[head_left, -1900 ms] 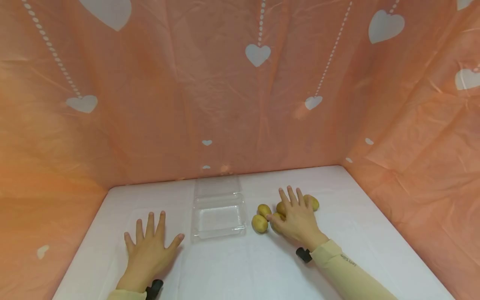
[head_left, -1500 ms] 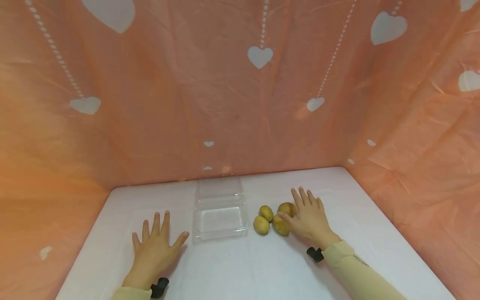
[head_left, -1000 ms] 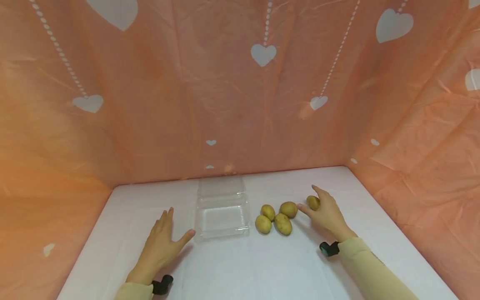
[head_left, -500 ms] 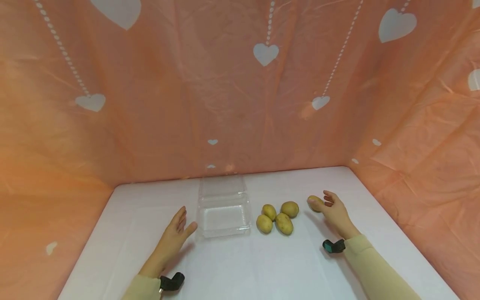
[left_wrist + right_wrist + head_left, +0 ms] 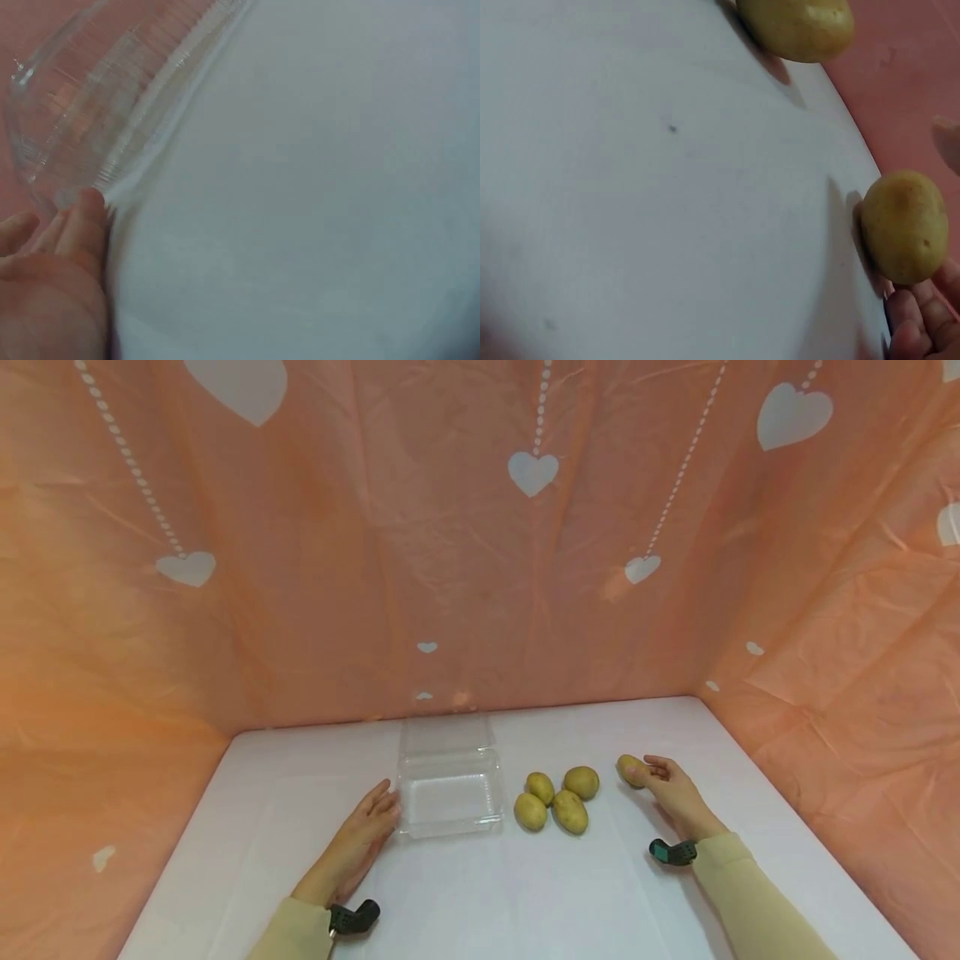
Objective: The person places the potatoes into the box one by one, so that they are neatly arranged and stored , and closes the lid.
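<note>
In the head view my left hand (image 5: 363, 831) is at the left edge of a clear plastic clamshell container (image 5: 450, 802), which stands with its lid (image 5: 447, 734) folded back. The left wrist view has the fingertips right at the container's corner (image 5: 112, 169). My right hand (image 5: 678, 797) is beside a single potato (image 5: 628, 769), which sits apart from the others. Its fingers (image 5: 907, 311) lie close against one side of that potato, while the thumb (image 5: 949, 142) is spaced away from it in the right wrist view.
Several potatoes (image 5: 571, 812) form a cluster between the container and the single potato. A white cloth (image 5: 480, 902) covers the table. Orange curtains with white hearts (image 5: 533, 472) hang behind and at both sides.
My right hand has lifted from over the potatoes and moved right to the single potato. My left hand has turned on its side and moved right to the container's edge.
</note>
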A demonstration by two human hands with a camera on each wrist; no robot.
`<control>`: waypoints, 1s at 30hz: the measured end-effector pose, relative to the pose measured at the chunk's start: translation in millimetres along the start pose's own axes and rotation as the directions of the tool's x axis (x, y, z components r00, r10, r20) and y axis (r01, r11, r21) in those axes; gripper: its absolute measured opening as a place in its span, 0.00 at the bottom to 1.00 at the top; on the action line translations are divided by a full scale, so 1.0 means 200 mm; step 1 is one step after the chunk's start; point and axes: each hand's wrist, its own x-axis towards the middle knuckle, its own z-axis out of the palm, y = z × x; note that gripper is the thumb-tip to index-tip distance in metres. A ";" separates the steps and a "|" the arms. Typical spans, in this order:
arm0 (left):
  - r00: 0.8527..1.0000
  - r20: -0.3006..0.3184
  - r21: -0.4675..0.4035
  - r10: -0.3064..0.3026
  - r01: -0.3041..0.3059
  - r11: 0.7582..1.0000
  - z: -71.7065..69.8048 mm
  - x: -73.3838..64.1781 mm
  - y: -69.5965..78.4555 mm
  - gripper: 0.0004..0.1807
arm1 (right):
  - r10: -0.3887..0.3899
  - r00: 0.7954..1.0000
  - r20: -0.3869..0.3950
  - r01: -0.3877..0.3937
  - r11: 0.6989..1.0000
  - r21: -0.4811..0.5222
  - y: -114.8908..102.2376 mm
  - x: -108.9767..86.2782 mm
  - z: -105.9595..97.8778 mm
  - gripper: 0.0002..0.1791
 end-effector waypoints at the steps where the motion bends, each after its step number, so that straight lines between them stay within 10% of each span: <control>1: 1.000 -0.005 0.007 -0.002 0.002 1.000 0.00 0.00 -0.01 0.40 | -0.005 1.000 -0.002 0.005 1.000 0.001 0.01 0.01 0.00 0.49; 30: 0.998 -0.024 0.063 0.058 -0.057 0.996 0.02 0.02 -0.05 0.34 | 0.027 0.999 -0.047 -0.028 0.999 -0.037 -0.03 0.03 0.00 0.42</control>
